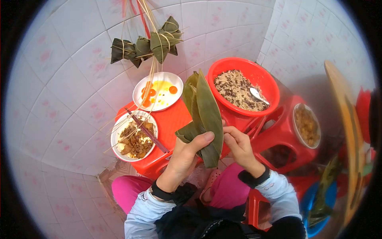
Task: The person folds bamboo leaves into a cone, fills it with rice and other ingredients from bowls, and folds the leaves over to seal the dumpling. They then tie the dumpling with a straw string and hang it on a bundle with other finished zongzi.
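Long green bamboo leaves (209, 107), overlapped and folded near their lower end, stand upright in front of me. My left hand (185, 155) grips them from the left, thumb pressed across the fold. At their right edge, my right hand (240, 148) has its thumb and fingers pinched together on the leaf; part of the fingertips is hidden behind it. Just beyond the leaves is a red basin (274, 89) of rice mixed with dark beans (234, 85), with a white spoon (258, 95) lying in it.
A plate of egg yolks (173, 90) and a bowl of meat (135, 145) with chopsticks (147, 131) across it sit on a red stool (175, 119). Tied leaf dumplings (160, 46) hang by strings at the tiled wall. Right are another filled bowl (306, 125) and a blue basin (318, 229) with leaves.
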A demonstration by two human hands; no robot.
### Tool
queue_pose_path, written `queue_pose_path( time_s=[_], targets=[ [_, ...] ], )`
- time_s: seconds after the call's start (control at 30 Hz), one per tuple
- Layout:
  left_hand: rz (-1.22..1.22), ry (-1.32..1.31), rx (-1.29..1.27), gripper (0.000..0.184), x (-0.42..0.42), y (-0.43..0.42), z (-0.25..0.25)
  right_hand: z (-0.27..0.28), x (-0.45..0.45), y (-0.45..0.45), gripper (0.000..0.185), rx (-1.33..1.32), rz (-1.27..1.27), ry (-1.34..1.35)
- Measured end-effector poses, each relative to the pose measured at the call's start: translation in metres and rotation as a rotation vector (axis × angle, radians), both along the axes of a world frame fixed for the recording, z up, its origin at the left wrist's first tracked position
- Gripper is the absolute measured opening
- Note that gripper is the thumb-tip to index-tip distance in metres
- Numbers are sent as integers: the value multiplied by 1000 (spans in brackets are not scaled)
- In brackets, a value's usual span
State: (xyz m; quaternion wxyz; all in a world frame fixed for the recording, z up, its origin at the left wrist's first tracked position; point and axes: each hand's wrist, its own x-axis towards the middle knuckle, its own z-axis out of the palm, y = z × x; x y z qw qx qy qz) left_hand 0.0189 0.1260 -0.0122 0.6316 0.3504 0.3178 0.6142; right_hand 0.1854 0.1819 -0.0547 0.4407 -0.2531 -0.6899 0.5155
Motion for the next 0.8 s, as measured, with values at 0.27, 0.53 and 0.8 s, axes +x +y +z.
queue_pose_path(
  time_s=[0.27, 0.53, 0.8],
  targets=[
    [-240, -264, -207, 45, -4, -20, 8, 94, 16, 31, 34, 1330, -53, -321],
    [-485, -346, -205, 46, -13, -33, 3, 96, 1, 35, 36, 1215, 222, -390],
    [-422, -218, -289, 43, -18, -39, 5, 91, 2, 14, 34, 867, 291, -403]
  ],
)
